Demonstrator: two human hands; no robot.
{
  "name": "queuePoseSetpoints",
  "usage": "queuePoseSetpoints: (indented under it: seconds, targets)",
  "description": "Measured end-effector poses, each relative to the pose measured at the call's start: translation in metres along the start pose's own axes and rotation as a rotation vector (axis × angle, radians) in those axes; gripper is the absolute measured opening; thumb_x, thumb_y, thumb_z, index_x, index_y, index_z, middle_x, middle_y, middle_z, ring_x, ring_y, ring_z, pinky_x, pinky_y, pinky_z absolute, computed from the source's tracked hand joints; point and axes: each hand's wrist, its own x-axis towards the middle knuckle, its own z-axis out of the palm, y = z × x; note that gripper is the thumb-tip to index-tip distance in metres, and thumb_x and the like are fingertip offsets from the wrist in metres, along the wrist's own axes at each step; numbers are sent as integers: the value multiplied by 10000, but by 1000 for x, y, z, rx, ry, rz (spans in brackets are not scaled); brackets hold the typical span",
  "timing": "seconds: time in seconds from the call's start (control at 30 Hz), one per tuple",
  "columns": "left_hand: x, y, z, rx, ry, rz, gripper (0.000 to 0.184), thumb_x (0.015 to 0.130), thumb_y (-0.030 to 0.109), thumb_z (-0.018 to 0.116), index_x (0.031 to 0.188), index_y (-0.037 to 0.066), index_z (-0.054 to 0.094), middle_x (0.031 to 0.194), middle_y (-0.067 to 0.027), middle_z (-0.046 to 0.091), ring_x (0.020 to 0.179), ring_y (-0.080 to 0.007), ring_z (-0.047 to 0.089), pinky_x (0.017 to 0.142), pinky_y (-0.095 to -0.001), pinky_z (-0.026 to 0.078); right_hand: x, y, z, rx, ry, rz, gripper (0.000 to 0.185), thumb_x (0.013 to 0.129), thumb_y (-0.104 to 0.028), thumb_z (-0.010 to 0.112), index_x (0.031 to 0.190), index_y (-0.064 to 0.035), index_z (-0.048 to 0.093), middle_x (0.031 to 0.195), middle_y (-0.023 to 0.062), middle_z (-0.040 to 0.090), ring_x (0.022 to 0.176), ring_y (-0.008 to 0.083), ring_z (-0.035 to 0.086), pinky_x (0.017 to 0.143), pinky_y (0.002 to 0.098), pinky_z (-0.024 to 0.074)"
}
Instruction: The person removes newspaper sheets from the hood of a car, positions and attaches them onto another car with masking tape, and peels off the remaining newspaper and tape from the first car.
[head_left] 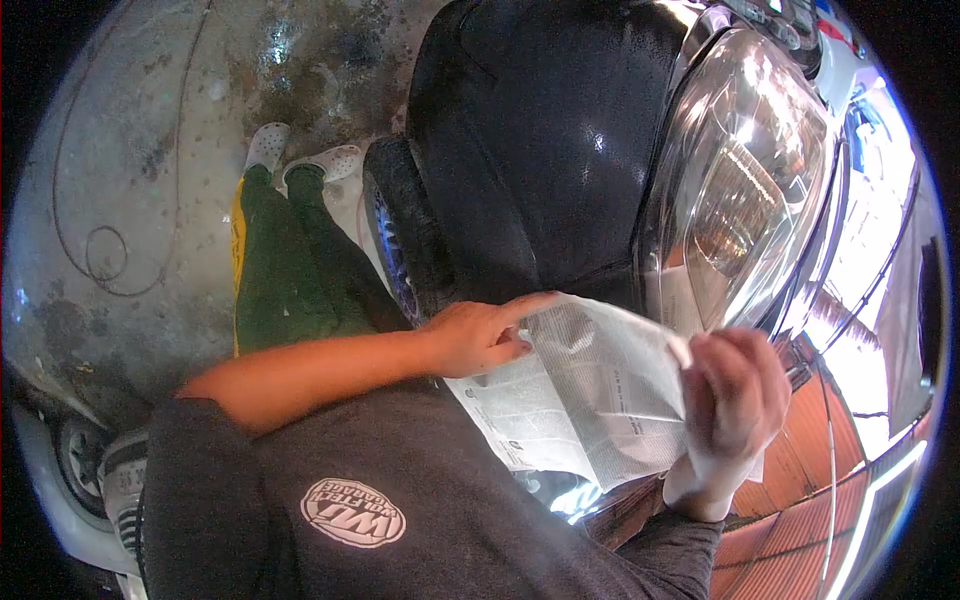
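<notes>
Dark shirt (460,500), newspaper (605,390) between left grip (475,338) and right grip (738,390), both closed on it.

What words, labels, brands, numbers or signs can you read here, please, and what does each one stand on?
"GARAGE": on the white logo of the dark shirt; I cannot quote its other lettering with certainty.
Newspaper: printed text, too small and blurred to read.
Pale striped item at lower left: dark marks, too blurred to read.
</notes>
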Motion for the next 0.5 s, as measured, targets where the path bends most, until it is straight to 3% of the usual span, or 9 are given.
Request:
queuePoseSetpoints:
  seconds: [0.23,0.27,0.4,0.5]
  targets:
    - [3,-3,1,113,93,94,720,943,325,663,1574,196,339,766,-117,696,724,-315,719,657,-437,554,10,13,8,-121,58,90,213,774,-46,798,950,-54,678,830,95,652,708,249,668,614,355,530]
    - [3,-3,0,122,104,109,718,941,334,664,1570,191,347,754,-114,690,715,-313,715,655,-437,555,13,17,8,-121,28,139,164,849,25,764,965,-24,659,856,91,648,730,220,655,614,331,507]
    - [2,0,-4,209,74,111,737,930,375,666,1566,169,358,730,-136,668,697,-333,701,652,-456,557,19,31,18,-235,30,169,116,900,9,743,968,-7,650,851,80,631,711,164,627,615,305,500]
    - [2,-6,0,359,176,231,787,926,412,664,1581,134,329,727,-162,654,702,-366,691,650,-484,554,22,32,20,-218,31,167,123,895,14,746,966,-5,647,840,76,618,706,154,618,605,292,487]
